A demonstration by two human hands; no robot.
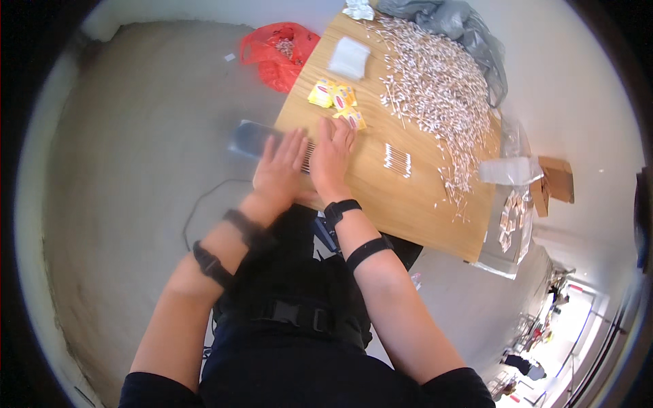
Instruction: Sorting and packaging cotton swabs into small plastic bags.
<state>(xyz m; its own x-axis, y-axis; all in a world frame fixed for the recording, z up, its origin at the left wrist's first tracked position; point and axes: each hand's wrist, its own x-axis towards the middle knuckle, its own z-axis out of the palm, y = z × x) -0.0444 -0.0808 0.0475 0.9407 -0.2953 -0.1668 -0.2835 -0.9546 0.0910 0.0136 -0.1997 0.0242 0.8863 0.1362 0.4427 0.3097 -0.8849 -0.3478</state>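
My left hand point(280, 166) lies flat, fingers stretched out and a little blurred, at the near left edge of the wooden table. Beside it my right hand point(331, 153) has its fingers extended together, tips near some yellow printed cards point(338, 97). A row of cotton swabs point(307, 158) shows between the two hands, partly covered by them. A see-through plastic pouch point(253, 139) sticks out past the table's left edge, next to my left fingers; its inner end is hidden. Right of my right hand, another neat row of cotton swabs point(397, 160) lies on the table.
A big pile of loose cotton swabs point(442, 85) covers the table's right side, with a grey plastic bag point(462, 27) behind. A stack of see-through pouches point(349, 58) lies at the far left. Beyond the edges are a red bag point(280, 54) and a cardboard box point(558, 180).
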